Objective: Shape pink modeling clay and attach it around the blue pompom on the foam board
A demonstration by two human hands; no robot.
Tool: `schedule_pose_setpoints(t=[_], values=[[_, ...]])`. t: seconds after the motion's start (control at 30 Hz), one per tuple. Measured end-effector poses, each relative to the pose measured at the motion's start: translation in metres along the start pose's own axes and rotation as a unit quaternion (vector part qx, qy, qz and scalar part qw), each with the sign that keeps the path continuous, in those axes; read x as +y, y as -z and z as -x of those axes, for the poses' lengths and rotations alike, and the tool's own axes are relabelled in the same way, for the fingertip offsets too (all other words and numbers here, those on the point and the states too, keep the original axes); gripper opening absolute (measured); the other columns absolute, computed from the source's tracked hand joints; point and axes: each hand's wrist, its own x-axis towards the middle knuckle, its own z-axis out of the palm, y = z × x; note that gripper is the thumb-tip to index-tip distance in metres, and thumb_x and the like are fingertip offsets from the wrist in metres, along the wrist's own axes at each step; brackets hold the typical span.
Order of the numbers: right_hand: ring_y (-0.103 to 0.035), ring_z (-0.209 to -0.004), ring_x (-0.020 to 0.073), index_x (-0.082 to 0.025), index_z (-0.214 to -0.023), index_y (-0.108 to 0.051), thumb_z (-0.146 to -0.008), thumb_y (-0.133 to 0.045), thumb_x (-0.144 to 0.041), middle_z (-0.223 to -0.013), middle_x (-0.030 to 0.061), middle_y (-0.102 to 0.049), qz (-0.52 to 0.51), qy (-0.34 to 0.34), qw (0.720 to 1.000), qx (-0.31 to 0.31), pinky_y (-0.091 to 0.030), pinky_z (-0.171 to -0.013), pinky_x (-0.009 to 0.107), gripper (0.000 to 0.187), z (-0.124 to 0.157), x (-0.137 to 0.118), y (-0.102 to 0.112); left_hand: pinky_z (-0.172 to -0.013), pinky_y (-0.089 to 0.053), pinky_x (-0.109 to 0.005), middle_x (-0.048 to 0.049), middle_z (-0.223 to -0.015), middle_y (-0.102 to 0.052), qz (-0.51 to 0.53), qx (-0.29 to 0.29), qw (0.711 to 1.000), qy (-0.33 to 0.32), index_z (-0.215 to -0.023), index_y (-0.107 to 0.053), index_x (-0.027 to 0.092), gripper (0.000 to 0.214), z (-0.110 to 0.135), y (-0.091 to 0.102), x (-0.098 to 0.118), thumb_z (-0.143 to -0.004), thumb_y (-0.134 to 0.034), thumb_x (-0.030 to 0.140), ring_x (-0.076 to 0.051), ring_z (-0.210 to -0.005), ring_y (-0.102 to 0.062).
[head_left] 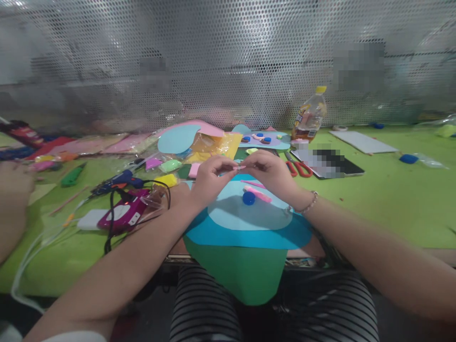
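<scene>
My left hand (210, 176) and my right hand (270, 172) meet above a stack of paper shapes and both pinch the ends of a thin pink clay strip (238, 167). Below them lie a light blue oval (245, 213) on a darker blue shape (249, 237) and a green sheet (245, 273) that hangs over the table edge. On the light blue oval rest a blue clay ball (248, 198) and a pink clay roll (258, 194). A bead bracelet (309, 204) circles my right wrist.
A glue gun (116, 183) and a purple charger with black cable (123, 216) lie at left. Red scissors (298, 168), a bottle (309, 116), and coloured clay bags and paper sit behind my hands. Another person's hand (12, 190) shows at far left. A perforated metal screen (228, 61) backs the green table (392, 199).
</scene>
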Motion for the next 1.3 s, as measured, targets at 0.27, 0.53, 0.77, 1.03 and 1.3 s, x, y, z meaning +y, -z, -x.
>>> schedule_pose_setpoints(t=[0.27, 0.53, 0.77, 1.03, 1.3], values=[[-0.057, -0.075, 0.0151, -0.022, -0.086, -0.068, -0.08, -0.064, -0.031, -0.081, 0.0032, -0.062, -0.024, -0.016, 1.0, 0.002, -0.049, -0.064, 0.03, 0.012, 0.0, -0.003, 0.0, -0.077, -0.054, -0.03, -0.0032, -0.083, -0.068, 0.067, 0.003, 0.996, 0.059, -0.084, -0.066, 0.018, 0.02, 0.001, -0.002, 0.004, -0.068, -0.072, 0.027, -0.014, -0.078, -0.064], [-0.058, -0.076, 0.0149, -0.022, -0.083, -0.066, -0.079, -0.064, -0.027, -0.081, 0.0028, -0.061, -0.015, -0.016, 1.0, 0.016, -0.05, -0.064, 0.03, 0.007, 0.0, -0.004, 0.0, -0.076, -0.053, -0.031, -0.0027, -0.08, -0.069, 0.089, 0.026, 0.99, 0.103, -0.076, -0.067, 0.018, 0.017, -0.003, -0.001, 0.009, -0.068, -0.073, 0.032, -0.014, -0.076, -0.064], [-0.058, -0.075, 0.0149, -0.022, -0.081, -0.066, -0.079, -0.064, -0.027, -0.079, 0.0024, -0.061, 0.005, -0.009, 1.0, 0.02, -0.049, -0.062, 0.029, 0.006, 0.0, -0.004, 0.0, -0.076, -0.052, -0.03, -0.0006, -0.077, -0.067, 0.146, 0.02, 0.981, 0.13, -0.079, -0.064, 0.018, 0.022, -0.003, -0.003, 0.001, -0.064, -0.075, 0.031, -0.012, -0.074, -0.063], [-0.058, -0.076, 0.0155, -0.022, -0.08, -0.066, -0.079, -0.065, -0.027, -0.079, 0.0028, -0.061, 0.0, -0.007, 1.0, 0.02, -0.05, -0.064, 0.031, 0.006, 0.0, -0.004, -0.001, -0.076, -0.052, -0.029, -0.0004, -0.078, -0.066, 0.181, 0.001, 0.972, 0.148, -0.083, -0.063, 0.018, 0.024, -0.003, -0.005, 0.002, -0.066, -0.074, 0.03, -0.011, -0.074, -0.062], [-0.058, -0.077, 0.0155, -0.022, -0.081, -0.066, -0.08, -0.064, -0.026, -0.081, 0.0031, -0.061, 0.004, -0.004, 1.0, 0.017, -0.05, -0.064, 0.03, 0.005, 0.0, -0.006, 0.0, -0.077, -0.053, -0.031, -0.0003, -0.078, -0.067, 0.191, -0.009, 0.969, 0.155, -0.084, -0.064, 0.018, 0.023, -0.003, -0.005, -0.002, -0.067, -0.073, 0.03, -0.012, -0.074, -0.063]])
